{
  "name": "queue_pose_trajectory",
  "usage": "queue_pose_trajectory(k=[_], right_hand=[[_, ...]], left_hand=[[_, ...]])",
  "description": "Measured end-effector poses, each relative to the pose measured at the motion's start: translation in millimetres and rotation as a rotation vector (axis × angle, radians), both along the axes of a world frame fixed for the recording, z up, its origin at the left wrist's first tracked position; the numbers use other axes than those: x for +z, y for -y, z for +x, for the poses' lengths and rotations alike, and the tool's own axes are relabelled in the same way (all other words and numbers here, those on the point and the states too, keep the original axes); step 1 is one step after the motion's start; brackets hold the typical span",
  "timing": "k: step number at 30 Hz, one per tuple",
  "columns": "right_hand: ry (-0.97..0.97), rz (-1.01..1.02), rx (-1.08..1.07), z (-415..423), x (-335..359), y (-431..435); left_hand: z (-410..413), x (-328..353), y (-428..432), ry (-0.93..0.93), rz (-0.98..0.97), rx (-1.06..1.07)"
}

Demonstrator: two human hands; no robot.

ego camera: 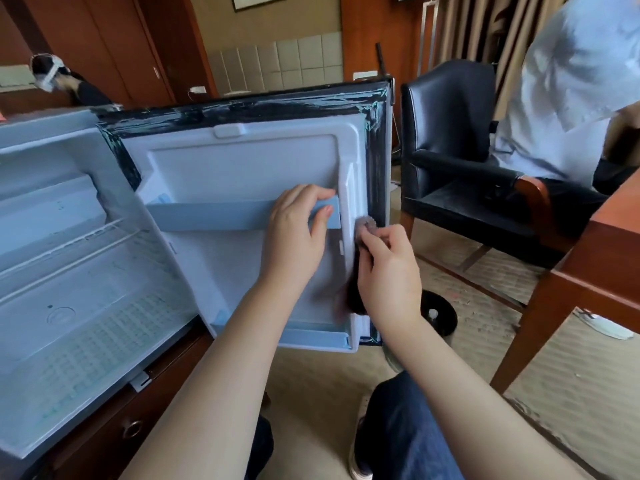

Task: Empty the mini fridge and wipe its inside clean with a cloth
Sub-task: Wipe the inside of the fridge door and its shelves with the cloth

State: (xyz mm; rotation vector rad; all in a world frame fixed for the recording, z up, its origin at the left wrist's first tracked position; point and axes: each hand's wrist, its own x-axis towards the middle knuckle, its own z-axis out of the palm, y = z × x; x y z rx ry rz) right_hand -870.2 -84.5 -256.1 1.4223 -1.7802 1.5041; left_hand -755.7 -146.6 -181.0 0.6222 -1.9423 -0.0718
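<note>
- Mini fridge (69, 271) at the left, standing open, pale interior toward the camera, a wire shelf (65, 245) across its middle.
- Fridge door (242, 157) swung wide to the right, inner liner facing the camera, a black gasket (375, 150) round its edge.
- Grips the right end of the door shelf (214, 214) with the left hand (298, 233): fingers curled over the top edge, thumb laid on the front face.
- Holds a dark cloth (366, 226) in the right hand (389, 275), fingers bunched together and pinching it, pressed to the right-hand rim of the liner, just beside the gasket and just right of the left hand.
- More of the cloth hanging below the right hand, blurred, along the lower right part of the liner.
- Both forearms bare, reaching up from the bottom of the view; under them a knee in blue jeans (408, 431) and a shoe (360, 452) on the carpet.
- Wooden cabinet (114, 420) beneath the fridge, with a round metal pull on its front.
- Black armchair (450, 161) to the right of the door, well apart from both hands.
- Another person in a pale shirt (571, 81) at the upper right edge, beyond the armchair.
- Corner of a wooden bench (609, 244) at the far right, its legs on the carpet.
- Round black object (438, 313) on the floor behind the door's lower corner; cannot tell what.
</note>
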Motion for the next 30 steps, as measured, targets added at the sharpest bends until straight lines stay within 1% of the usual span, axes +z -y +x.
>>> queue_pose_trajectory(k=[2,4,6,10,12,14,16,20,24,26,30], right_hand=[[0.05,0.144,-0.007,-1.7,-30.8,-6.7],[0.084,0.192,0.017,-3.7,-44.0,-12.1],[0.085,0.141,0.018,-5.4,-33.7,-9.9],[0.069,-0.022,0.011,-7.4,22.6,6.3],[0.072,-0.027,-0.005,-9.2,43.4,11.9],[0.058,0.021,-0.007,-10.8,45.6,13.2],[0.056,0.084,0.0,-12.7,30.5,11.1],[0.144,0.24,0.016,-13.9,-15.3,3.7],[0.177,0.398,0.02,-15.2,-28.0,-3.1],[0.155,0.359,0.039,-14.2,-14.4,-6.3],[0.025,0.057,0.073,-9.9,63.0,-4.2]], left_hand=[[-3.2,1.0,2.0,0.006,0.022,0.004],[-4.6,0.3,3.0,-0.003,0.026,0.012],[-5.1,-1.4,4.3,-0.015,0.015,0.022],[-7.4,-3.2,6.0,-0.017,0.01,0.034],[-9.2,-2.7,6.9,-0.017,0.011,0.034],[-11.6,-1.6,7.2,-0.011,0.011,0.037],[-13.4,-0.5,7.3,-0.011,0.012,0.043],[-14.5,-1.1,6.1,-0.013,0.007,0.044],[-13.6,-1.4,5.9,-0.008,0.014,0.048],[-11.5,-1.4,4.7,-0.012,0.015,0.042],[-5.3,-2.2,2.3,-0.028,-0.001,0.033]])
